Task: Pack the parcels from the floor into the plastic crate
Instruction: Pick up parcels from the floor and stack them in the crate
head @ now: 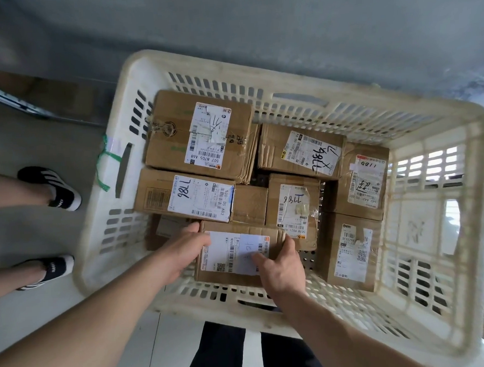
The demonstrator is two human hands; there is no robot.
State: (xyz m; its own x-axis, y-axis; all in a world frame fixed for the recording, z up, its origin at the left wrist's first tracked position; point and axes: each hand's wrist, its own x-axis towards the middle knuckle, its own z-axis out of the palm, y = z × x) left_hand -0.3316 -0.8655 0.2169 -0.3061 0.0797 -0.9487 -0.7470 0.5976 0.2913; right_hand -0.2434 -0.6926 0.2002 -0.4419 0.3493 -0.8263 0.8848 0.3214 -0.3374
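Here the person is setting a cardboard parcel (pixel 239 254) into the plastic crate (pixel 447 221), against the crate's near wall. The left hand (pixel 187 250) is gripping the parcel's left end, thumb curled over the top edge, while the right hand (pixel 281 263) is clasping its right end, thumb lying on the white shipping label (pixel 233 253) and fingers wrapping the far corner.

The parcel is looking like a stiff, rectangular corrugated box, taped shut, so it is probably going to hold its shape under a firm squeeze. Judging by how easily two hands are holding it by the ends, it is likely fairly light, though its contents are not showing. Taking it by the two short ends, as now, is seeming the safest hold; the glossy label and tape are likely slipperier than the bare card.

It is brown, slightly scuffed, with barcodes, a QR code and handwriting on the label.

Other labelled parcels are already lying in the crate: a large one (pixel 201 136) at the far left corner, others beside it, one (pixel 350 252) near the right wall. The crate is standing on the floor (pixel 19 134), where another person's feet (pixel 51 188) are showing by the left edge.
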